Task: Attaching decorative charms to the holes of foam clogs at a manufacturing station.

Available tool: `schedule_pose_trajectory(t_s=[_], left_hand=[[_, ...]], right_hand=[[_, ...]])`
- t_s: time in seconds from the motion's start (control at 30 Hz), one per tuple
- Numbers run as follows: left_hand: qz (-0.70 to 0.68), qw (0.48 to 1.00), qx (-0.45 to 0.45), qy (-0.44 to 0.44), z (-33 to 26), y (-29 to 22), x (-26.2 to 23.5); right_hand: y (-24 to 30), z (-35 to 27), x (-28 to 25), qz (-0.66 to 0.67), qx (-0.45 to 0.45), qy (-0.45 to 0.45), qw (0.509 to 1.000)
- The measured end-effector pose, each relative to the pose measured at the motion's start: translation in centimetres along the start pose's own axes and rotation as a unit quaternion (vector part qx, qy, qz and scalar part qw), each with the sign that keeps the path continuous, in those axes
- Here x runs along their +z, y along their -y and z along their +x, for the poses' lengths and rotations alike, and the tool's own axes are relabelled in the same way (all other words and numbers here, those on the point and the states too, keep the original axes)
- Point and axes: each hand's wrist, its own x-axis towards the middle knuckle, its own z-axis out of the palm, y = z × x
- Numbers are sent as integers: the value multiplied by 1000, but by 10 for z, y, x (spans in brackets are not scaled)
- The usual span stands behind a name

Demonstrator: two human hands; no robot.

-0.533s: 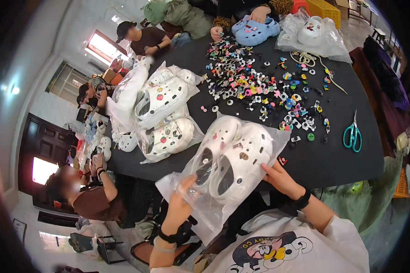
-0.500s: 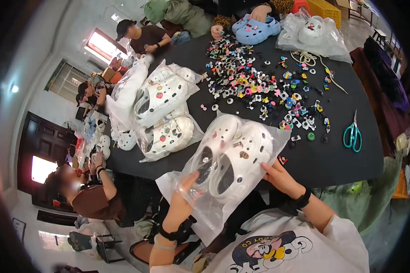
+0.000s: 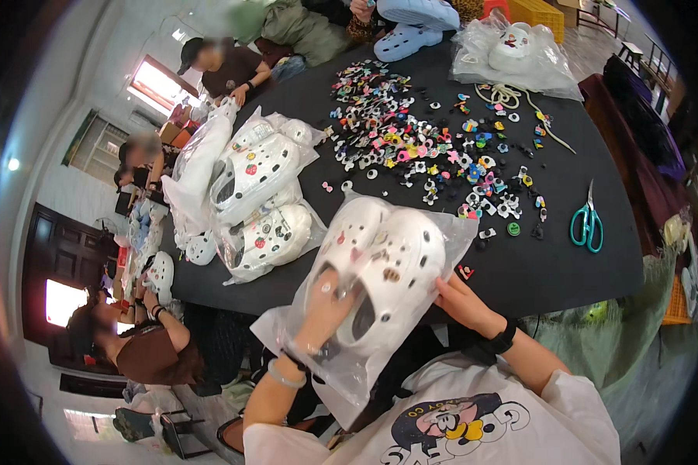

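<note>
At near edge of the black bench [image 3: 520, 271], head view: a clear plastic bag [image 3: 318, 341] w/ a pair of white clogs [image 3: 380, 271] lies tilted, half over the bench edge toward the person. Clogs sit side by side, toes pointing away, small charms stuck on the uppers.

Step in hand, by the look of it: bagging the finished pair, seating the clogs fully inside. Next move prob. calls for pulling the hand out w/o dragging the clogs back, then closing the bag mouth; film is slippery and the load hangs off the edge, so a firm hold on the right side is needed.

Left hand [image 3: 326, 310]: inside the bag, seen through the film, fingers curled round the heel end of the left clog; closed on it as far as can be told. Right hand [image 3: 461, 298]: outside, on the bag's right edge beside the right clog, fingers bent and pinching the plastic.

Rest of view: more bagged white clogs [image 3: 260, 201] to the left, a spread of coloured charms [image 3: 419, 147] mid-bench, teal scissors [image 3: 587, 225] at right, well apart from both hands. Other people work at the far and left sides.
</note>
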Motion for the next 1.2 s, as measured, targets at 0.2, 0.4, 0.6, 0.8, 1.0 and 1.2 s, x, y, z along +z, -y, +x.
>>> schedule_pose_trajectory(t_s=[0.2, 0.4, 0.6, 0.8, 1.0, 1.2], left_hand=[[158, 979, 103, -72, -82, 11, -8], [41, 999, 5, -34, -116, -18, -19], [22, 1000, 17, -13, -137, -25, 1], [-49, 995, 60, -66, -161, -6, 40], [28, 989, 131, -70, -154, -28, 24], [24, 977, 205, -60, -149, -39, 13]], right_hand=[[28, -11, 13, 136, -15, 30, 990], [35, -13, 22, 140, 34, -34, 989], [60, -27, 13, 202, -39, -123, 971], [78, -49, -1, 205, -129, -132, 961], [128, -30, 13, 34, -98, -7, 995], [121, -26, -27, -222, 16, -28, 974]])
